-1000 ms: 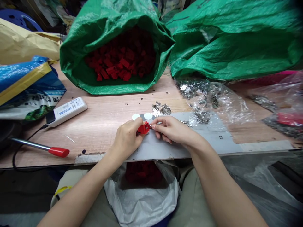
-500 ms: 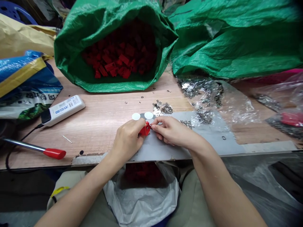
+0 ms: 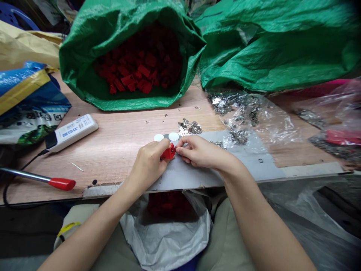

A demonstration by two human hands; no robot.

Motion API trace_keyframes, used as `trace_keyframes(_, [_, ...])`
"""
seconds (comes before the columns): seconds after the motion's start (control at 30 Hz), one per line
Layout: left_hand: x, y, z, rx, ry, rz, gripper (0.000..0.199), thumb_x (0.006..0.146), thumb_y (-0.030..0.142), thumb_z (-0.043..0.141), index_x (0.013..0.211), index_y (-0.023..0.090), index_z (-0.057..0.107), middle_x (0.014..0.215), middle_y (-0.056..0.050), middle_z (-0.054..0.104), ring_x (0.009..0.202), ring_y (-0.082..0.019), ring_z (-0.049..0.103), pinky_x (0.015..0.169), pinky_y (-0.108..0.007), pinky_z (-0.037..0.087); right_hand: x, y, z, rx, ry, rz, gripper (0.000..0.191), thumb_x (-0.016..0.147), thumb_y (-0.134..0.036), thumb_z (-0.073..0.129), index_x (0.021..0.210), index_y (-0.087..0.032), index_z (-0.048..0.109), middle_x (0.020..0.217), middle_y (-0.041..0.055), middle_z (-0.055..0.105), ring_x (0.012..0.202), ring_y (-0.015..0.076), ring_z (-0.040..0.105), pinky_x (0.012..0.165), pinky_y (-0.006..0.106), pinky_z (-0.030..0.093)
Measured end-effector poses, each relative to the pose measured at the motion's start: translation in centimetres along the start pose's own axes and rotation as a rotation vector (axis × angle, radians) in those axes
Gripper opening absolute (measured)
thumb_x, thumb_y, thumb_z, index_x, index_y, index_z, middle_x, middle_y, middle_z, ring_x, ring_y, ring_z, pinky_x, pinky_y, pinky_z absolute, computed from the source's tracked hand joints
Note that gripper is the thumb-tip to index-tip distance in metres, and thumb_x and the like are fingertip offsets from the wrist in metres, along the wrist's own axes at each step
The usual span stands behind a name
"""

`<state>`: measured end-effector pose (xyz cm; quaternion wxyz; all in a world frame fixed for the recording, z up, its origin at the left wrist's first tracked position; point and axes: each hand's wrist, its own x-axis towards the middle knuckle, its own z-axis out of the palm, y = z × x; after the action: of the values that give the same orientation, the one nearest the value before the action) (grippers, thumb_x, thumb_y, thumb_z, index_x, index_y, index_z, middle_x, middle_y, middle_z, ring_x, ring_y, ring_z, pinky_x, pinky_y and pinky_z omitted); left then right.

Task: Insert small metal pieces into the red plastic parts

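Observation:
A small red plastic housing (image 3: pixel 168 152) is gripped by my left hand (image 3: pixel 148 160), its open end facing right. My right hand (image 3: pixel 194 151) is pinched at that end, thumb and forefinger together on a tiny part too small to name. Both hands are just above a grey sheet (image 3: pixel 194 177) on the table's front edge. Beyond them lies a small pile of shiny metal pieces (image 3: pixel 190 127), near two white discs (image 3: pixel 173 136).
A green sack (image 3: pixel 126 103) full of red plastic pieces lies open at the back. Clear bags of metal parts (image 3: pixel 239 120) lie to the right. On the left are a white device (image 3: pixel 75 130) and a red-handled lever (image 3: pixel 62 183). A pale bag (image 3: pixel 172 244) with red pieces hangs below.
The whole view has shifted slightly, so things appear a little further left. My hands keep their hold on the red housing, my right fingertips still at its open end.

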<state>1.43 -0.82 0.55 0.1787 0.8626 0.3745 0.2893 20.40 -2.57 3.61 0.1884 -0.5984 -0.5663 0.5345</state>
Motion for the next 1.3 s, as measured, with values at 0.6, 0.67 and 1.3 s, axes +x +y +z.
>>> trace_keyframes(0.6, [1.7, 0.4, -2.1, -1.555, 0.096, -0.839, 0.021, 0.083, 0.032, 0.069, 0.093, 0.015, 0.062, 0.092, -0.006, 0.07, 0.064, -0.006, 0.059, 0.052, -0.012, 0.048, -1.6, 0.5, -0.7, 0.191, 0.141, -0.374, 0.056, 0.094, -0.038, 0.06, 0.145, -0.02, 0.047, 0.069, -0.0019, 0.064, 0.047, 0.0095, 0.05, 0.046, 0.022, 0.04])
trace_keyframes(0.67, [1.9, 0.6, -2.2, -1.741, 0.072, -0.897, 0.017, 0.087, 0.031, 0.065, 0.089, 0.014, 0.065, 0.085, -0.006, 0.069, 0.06, -0.005, 0.056, 0.049, -0.01, 0.047, -1.7, 0.2, 0.2, 0.066, 0.162, -0.455, 0.053, 0.095, -0.033, 0.058, 0.146, -0.022, 0.048, 0.07, -0.0012, 0.065, 0.054, 0.0115, 0.053, 0.053, 0.024, 0.044])
trace_keyframes(1.3, [1.1, -0.2, -2.3, -1.642, 0.17, -0.794, 0.032, 0.091, 0.04, 0.059, 0.085, 0.01, 0.067, 0.065, -0.007, 0.069, 0.052, -0.011, 0.062, 0.049, -0.018, 0.049, 0.7, -0.2, 4.8, -0.142, 0.496, -0.789, 0.04, 0.096, -0.02, 0.058, 0.134, -0.028, 0.063, 0.094, 0.0014, 0.076, 0.064, 0.0112, 0.065, 0.065, 0.022, 0.055])
